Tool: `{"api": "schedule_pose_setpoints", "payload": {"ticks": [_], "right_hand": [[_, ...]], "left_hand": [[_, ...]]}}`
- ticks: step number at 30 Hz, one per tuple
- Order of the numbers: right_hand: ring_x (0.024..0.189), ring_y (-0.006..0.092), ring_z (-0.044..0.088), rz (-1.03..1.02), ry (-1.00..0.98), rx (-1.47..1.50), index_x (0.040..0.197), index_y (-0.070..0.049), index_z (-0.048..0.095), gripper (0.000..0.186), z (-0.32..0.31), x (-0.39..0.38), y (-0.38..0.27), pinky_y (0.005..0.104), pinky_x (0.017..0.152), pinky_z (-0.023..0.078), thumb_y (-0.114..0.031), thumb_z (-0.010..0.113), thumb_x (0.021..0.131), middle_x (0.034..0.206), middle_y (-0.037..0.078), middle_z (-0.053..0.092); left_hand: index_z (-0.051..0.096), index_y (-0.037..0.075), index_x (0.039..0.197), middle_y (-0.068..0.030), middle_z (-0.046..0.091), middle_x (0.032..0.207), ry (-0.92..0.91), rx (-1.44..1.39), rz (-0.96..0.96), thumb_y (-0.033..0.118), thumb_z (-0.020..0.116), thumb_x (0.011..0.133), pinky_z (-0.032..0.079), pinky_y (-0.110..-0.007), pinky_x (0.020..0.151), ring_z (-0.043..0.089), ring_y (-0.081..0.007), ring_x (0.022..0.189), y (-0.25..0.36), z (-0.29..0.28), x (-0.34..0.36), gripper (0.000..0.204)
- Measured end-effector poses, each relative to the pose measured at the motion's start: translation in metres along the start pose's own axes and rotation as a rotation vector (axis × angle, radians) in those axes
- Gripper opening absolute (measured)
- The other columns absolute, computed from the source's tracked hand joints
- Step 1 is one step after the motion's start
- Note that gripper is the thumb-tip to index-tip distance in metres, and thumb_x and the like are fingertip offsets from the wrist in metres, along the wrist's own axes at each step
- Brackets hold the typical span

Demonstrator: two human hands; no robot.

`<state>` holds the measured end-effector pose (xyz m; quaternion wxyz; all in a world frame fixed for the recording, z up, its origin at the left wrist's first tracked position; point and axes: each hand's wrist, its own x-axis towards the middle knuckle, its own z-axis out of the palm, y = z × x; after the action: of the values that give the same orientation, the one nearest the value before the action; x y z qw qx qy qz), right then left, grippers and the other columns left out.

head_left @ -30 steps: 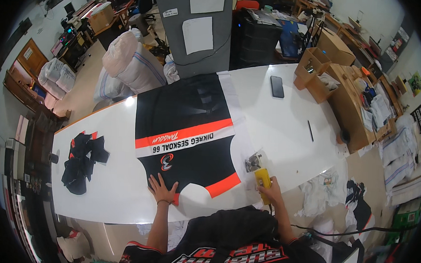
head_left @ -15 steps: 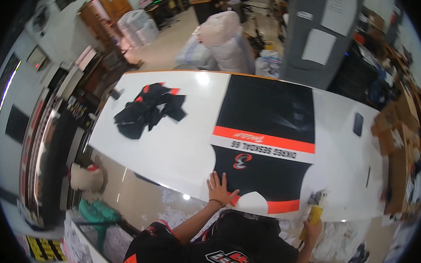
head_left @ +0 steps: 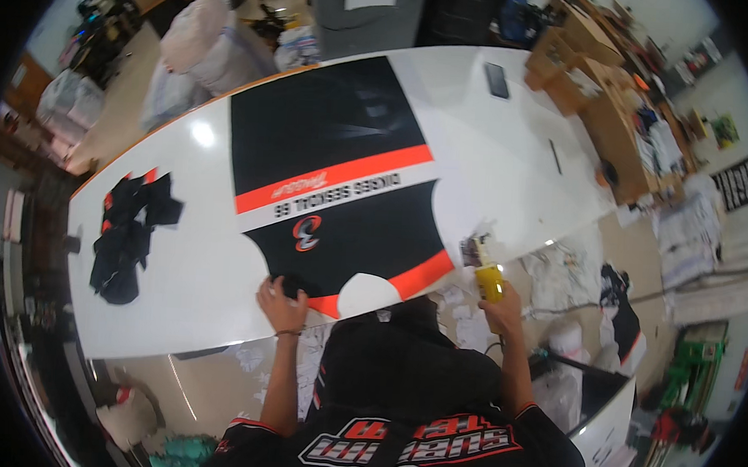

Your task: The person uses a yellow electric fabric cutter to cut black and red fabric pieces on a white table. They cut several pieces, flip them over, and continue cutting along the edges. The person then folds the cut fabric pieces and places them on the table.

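A black fabric panel (head_left: 338,105) with an orange band, a white lettered band and a small emblem lies across the white table (head_left: 150,306), its lower end with a white neck shape by the near edge. My left hand (head_left: 282,301) grips its lower left corner, where the fabric is bunched dark under curled fingers. My right hand (head_left: 499,301) is closed round a yellow electric cutting tool (head_left: 488,277) with a metal head, just right of the panel's lower right corner. A pile of black and orange cut pieces (head_left: 124,246) lies to the left.
A phone (head_left: 497,79) and a dark pen (head_left: 554,157) lie on the table's right part, beside cardboard boxes (head_left: 584,92). A grey pillar (head_left: 360,21) and large sacks (head_left: 214,56) stand behind the table. Scraps, white cloth (head_left: 558,277) and a cable are below the near edge.
The view has swung left and back. The panel now sits closer to the near edge. My left hand has gone from spread flat on it to curled on its corner, bunching the fabric.
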<state>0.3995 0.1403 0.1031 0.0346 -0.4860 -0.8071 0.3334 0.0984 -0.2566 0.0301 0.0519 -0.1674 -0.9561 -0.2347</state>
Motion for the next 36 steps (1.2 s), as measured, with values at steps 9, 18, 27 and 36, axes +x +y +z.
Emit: {"api": "schedule_pose_setpoints", "payload": {"ticks": [9,18,27,36], "right_hand": [[0.097,0.0426,0.067,0.023,-0.096,-0.066,0.111,-0.002,0.062,0.054,-0.004,-0.066,0.012,0.0487,0.084,0.052,-0.028,0.079,0.066,0.099,0.024,0.069],[0.094,0.0443,0.068,0.074,-0.082,-0.260,0.117,-0.006,0.059,0.062,0.004,-0.055,0.005,0.0537,0.080,0.054,-0.038,0.079,0.068,0.097,0.024,0.070],[0.091,0.0464,0.068,0.077,-0.129,-0.325,0.115,-0.003,0.059,0.059,-0.005,-0.032,-0.009,0.0518,0.080,0.055,-0.035,0.080,0.070,0.094,0.026,0.071],[0.090,0.0452,0.069,0.030,-0.131,-0.289,0.111,-0.002,0.061,0.056,-0.006,-0.019,-0.021,0.0514,0.080,0.055,-0.035,0.080,0.070,0.092,0.025,0.071]], "left_hand": [[0.043,0.002,0.148,-0.0270,0.032,0.155,-0.010,0.017,0.139,0.042,0.075,0.087,0.026,-0.060,0.118,0.029,-0.0478,0.144,-0.005,0.008,0.017,0.079],[0.042,0.003,0.150,-0.0263,0.031,0.157,-0.035,0.079,0.151,0.046,0.073,0.087,0.020,-0.061,0.120,0.027,-0.0465,0.146,-0.004,0.009,0.019,0.082],[0.042,0.003,0.149,-0.0260,0.031,0.156,-0.035,0.077,0.141,0.047,0.073,0.087,0.020,-0.061,0.120,0.027,-0.0463,0.146,-0.005,0.011,0.020,0.082],[0.043,0.003,0.148,-0.0260,0.031,0.156,-0.047,0.054,0.117,0.047,0.073,0.086,0.020,-0.061,0.120,0.027,-0.0457,0.146,-0.005,0.009,0.021,0.082]]}}
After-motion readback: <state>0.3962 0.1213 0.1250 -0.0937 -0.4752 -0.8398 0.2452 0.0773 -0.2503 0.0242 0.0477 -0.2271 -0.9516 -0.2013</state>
